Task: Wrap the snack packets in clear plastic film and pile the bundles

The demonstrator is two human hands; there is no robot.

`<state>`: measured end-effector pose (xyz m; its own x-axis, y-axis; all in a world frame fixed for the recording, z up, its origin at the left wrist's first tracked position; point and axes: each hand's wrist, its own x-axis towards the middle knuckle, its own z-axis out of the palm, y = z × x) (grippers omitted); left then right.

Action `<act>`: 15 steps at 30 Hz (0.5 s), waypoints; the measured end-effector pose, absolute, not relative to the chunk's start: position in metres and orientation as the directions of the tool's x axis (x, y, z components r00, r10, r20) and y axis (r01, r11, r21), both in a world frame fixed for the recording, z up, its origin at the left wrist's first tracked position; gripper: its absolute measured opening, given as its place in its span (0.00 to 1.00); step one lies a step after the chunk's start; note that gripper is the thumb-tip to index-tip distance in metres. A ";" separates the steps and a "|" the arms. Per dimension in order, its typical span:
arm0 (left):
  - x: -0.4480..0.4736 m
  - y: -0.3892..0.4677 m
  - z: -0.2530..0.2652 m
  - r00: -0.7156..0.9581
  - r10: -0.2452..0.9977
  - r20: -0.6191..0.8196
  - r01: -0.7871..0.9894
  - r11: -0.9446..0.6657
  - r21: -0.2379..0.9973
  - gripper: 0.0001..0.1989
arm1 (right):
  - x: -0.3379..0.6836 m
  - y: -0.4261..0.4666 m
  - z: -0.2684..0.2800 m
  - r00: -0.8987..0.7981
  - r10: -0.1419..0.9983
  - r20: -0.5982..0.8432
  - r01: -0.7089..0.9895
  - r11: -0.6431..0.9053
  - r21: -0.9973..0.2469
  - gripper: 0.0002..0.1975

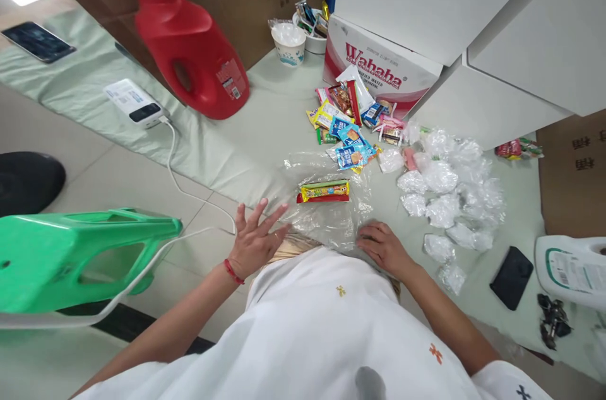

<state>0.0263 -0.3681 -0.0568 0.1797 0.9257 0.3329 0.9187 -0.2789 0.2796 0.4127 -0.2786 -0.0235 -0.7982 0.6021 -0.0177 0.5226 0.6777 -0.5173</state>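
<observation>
A clear plastic sheet point(322, 220) lies spread in front of me, with a yellow and red snack pack point(326, 191) resting on its middle. My left hand point(258, 236) is beside the sheet's left edge, fingers spread and nothing in it. At the lower right corner of the sheet, my right hand point(382, 248) lies with its fingers bent over the plastic; whether they pinch it is hard to see. Just beyond the sheet is a heap of small wrapped snacks, with blue snack packets point(351, 157) nearest.
Crumpled clear plastic bundles point(442, 185) pile up on the right, near a black phone point(512, 278). A Wahaha carton point(379, 65) stands behind the snacks, beside a paper cup point(288, 47). Left are a red jug point(189, 53), a power bank point(132, 102) with its cable, and a green stool point(85, 255).
</observation>
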 end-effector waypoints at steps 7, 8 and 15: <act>0.025 -0.371 -0.025 0.279 0.927 0.252 0.829 -0.365 0.424 0.12 | 0.443 -0.291 0.009 -0.764 0.643 -0.040 0.494 0.544 -0.678 0.15; 0.027 -0.372 -0.022 0.288 0.929 0.231 0.815 -0.364 0.451 0.12 | 0.447 -0.290 0.020 -0.765 0.640 -0.074 0.501 0.519 -0.692 0.15; 0.038 -0.328 -0.022 0.014 0.971 0.237 0.816 -0.148 0.559 0.13 | 0.415 -0.209 0.051 -0.560 0.821 -0.109 0.689 0.389 -0.611 0.18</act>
<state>0.0382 -0.3283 -0.0224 0.0138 0.9714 0.2371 0.8157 -0.1480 0.5592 0.4154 -0.2090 0.0514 -0.5601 0.8213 -0.1088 0.6892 0.3890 -0.6113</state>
